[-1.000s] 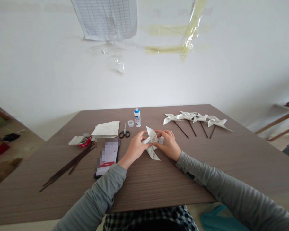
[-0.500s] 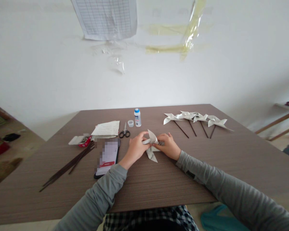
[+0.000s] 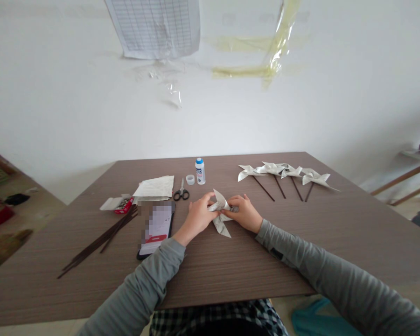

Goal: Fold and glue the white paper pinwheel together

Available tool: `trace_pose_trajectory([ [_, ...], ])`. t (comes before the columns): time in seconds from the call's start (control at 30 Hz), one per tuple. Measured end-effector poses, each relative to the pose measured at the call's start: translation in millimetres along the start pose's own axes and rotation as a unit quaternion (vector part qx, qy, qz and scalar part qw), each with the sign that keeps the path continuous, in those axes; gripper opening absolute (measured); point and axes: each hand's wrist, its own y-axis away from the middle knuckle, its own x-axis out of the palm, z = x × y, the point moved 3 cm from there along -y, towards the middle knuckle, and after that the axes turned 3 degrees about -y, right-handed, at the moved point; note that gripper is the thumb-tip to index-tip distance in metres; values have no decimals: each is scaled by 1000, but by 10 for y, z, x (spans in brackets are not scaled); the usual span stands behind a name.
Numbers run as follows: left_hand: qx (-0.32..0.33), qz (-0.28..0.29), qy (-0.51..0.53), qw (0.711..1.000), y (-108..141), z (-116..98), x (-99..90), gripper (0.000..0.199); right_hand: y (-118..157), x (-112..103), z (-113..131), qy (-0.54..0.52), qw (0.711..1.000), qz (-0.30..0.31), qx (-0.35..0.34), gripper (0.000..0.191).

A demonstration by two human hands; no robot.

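the left hand (image 3: 196,217) and the right hand (image 3: 244,213) meet over the brown wood-grain table (image 3: 231,266), both pinching a half-folded pinwheel of printed white paper (image 3: 220,211) that sits between them, its lower blade touching the tabletop. the fingers of each hand are curled in narrow around the folds near the centre; how hard they press cannot be told.

the paper looks thin and very light, soft enough to crease wherever it is squeezed, and likely to tear or spring open if pulled by a blade tip (the pointed blades stand free, with nothing behind them). the safest hold seems to be where the hands already are, at the centre where the layers overlap, with the tips left alone.

just left of the left hand lies a dark smartphone with a blurred screen (image 3: 156,228), and further left a bundle of thin dark brown sticks (image 3: 101,240) and a small red and white box (image 3: 119,204). beyond the left hand are a folded sheet of cream paper (image 3: 154,187), black-handled scissors (image 3: 181,192), a small translucent cap (image 3: 190,179) and a white glue bottle with a blue top (image 3: 199,171). beyond and to the right of the right hand, well apart, lies a row of finished white paper pinwheels on dark sticks (image 3: 283,172).
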Motion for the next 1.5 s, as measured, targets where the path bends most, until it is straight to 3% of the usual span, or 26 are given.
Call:
trace_pose_trajectory([
  [0.87,-25,6,9,1000,-53,37,20,62,-24,7,-10,-20,1000,-6,16,11],
  [1.23,-18,-4,3,1000,-45,5,3,60,-41,13,-95,-23,1000,-20,-3,19],
  [1.5,-39,9,-10,999,-27,-60,-15,60,-46,13,-79,-13,1000,-15,1,15],
])
